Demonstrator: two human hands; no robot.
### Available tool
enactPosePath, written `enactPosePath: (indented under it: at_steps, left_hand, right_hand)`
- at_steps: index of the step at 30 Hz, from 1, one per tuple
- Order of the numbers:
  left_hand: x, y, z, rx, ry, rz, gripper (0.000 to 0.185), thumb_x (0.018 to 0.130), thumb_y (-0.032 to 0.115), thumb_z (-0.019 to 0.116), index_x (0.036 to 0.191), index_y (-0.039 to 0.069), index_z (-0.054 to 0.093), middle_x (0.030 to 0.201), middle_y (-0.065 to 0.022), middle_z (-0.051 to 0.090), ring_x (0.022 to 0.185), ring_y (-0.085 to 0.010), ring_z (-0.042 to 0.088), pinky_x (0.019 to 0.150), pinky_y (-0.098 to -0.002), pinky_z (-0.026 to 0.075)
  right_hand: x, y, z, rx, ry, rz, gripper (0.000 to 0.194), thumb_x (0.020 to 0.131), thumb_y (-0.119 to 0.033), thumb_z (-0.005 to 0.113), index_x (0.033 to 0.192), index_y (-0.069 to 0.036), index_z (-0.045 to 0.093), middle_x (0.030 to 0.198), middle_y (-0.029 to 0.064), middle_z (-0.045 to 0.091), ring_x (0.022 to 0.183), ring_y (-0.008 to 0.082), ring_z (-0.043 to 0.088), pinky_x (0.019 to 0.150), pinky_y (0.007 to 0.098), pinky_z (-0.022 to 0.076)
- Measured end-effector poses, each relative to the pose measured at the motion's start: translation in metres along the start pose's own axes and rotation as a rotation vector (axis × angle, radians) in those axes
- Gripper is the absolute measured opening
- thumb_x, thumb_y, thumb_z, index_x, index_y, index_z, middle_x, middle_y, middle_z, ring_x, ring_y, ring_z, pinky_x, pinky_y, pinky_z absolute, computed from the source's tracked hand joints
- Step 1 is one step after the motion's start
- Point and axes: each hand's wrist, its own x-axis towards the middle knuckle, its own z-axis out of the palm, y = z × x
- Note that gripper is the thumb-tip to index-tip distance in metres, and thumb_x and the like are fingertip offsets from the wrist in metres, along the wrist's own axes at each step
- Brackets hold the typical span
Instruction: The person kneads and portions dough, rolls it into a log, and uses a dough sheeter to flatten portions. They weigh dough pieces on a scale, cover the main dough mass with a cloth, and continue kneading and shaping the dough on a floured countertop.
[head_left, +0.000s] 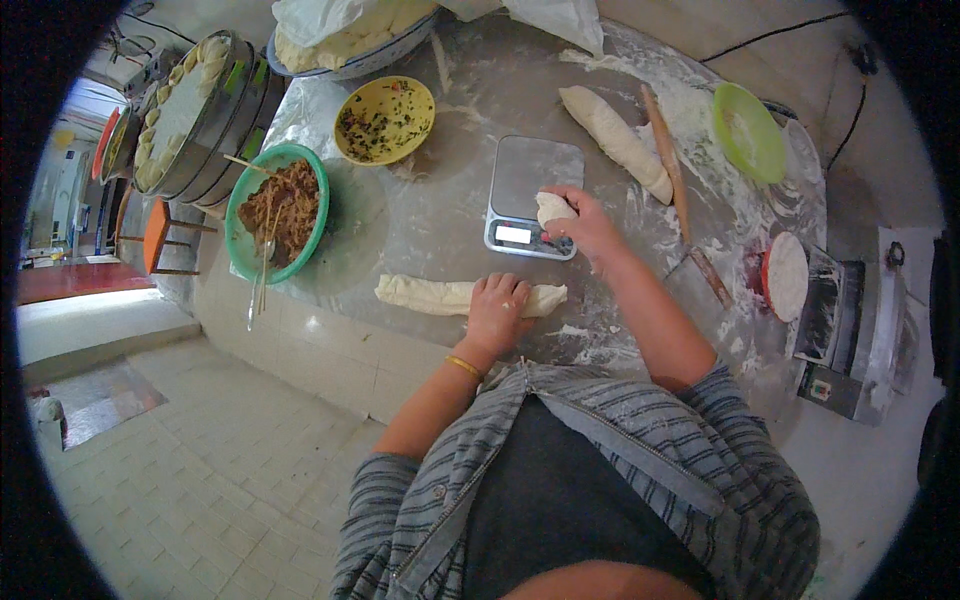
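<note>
My left hand (498, 311) rests on a long roll of dough (424, 295) near the table's front edge, its fingers curled over the roll towards the right end. With my right hand (589, 225) I hold a small piece of dough (553, 208) above the lower right part of a digital kitchen scale (536, 172), whose display is lit. Behind and to the right of the scale, a second dough roll (615, 142) lies beside a wooden rolling pin (666, 157). A dough scraper (709, 276) with a wooden handle lies to the right of my right forearm.
A green basin (325, 202) of brown filling with chopsticks and a spoon, a yellow bowl (424, 124) with chopped greens, a large dough basin (375, 67) and stacked steamers (217, 120) stand left. A green plate (746, 131) and a red-rimmed flour container (790, 277) are right.
</note>
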Motion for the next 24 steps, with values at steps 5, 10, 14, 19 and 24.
enactPosePath:
  at_steps: [5,10,14,19,24]
  left_hand:
    - [0.003,-0.003,0.002,-0.045,0.039,-0.027,0.04,0.059,0.023,0.078,0.094,0.012,0.061,0.091,-0.0065,0.058,0.091,-0.0265,0.056,0.079,-0.0411,0.044]
    - [0.006,-0.012,0.002,-0.328,0.164,-0.143,0.035,0.064,0.018,0.076,0.094,0.008,0.061,0.088,-0.0115,0.06,0.086,-0.0328,0.059,0.075,-0.044,0.046]
    - [0.006,-0.021,-0.002,-0.607,0.114,-0.281,0.034,0.071,0.015,0.075,0.1,0.004,0.061,0.09,-0.0144,0.064,0.083,-0.0298,0.062,0.074,-0.0393,0.048]
    - [0.008,-0.023,-0.005,-0.682,0.079,-0.329,0.031,0.077,0.014,0.071,0.103,0.003,0.061,0.091,-0.0131,0.066,0.082,-0.0203,0.062,0.074,-0.0335,0.049]
    - [0.009,-0.021,-0.011,-0.761,0.025,-0.351,0.029,0.083,0.018,0.067,0.106,0.0,0.06,0.093,-0.0127,0.066,0.083,-0.0191,0.062,0.075,-0.0337,0.049]
  right_hand:
    - [0.002,0.002,-0.005,0.117,-0.008,0.039,0.044,0.075,-0.003,0.066,0.118,-0.003,0.056,0.106,0.0069,0.06,0.087,0.0147,0.06,0.069,0.0288,0.0499]
    - [-0.017,0.029,-0.032,-0.085,0.059,-0.036,0.039,0.072,-0.006,0.069,0.11,-0.004,0.059,0.093,0.0069,0.062,0.082,0.0189,0.061,0.07,0.0317,0.0506]
    - [-0.042,0.054,-0.058,-0.486,0.04,-0.053,0.036,0.072,-0.007,0.067,0.107,-0.005,0.062,0.098,0.0053,0.062,0.087,0.0155,0.059,0.072,0.0297,0.0492]
    - [-0.061,0.058,-0.049,-0.858,0.105,-0.261,0.034,0.071,-0.01,0.071,0.104,-0.002,0.062,0.101,0.0088,0.062,0.087,0.0175,0.06,0.078,0.0322,0.0485]
    - [-0.054,0.045,-0.001,-0.253,-0.033,-0.116,0.04,0.078,-0.019,0.072,0.114,-0.007,0.058,0.096,0.0096,0.062,0.087,0.0189,0.061,0.072,0.0323,0.0506]
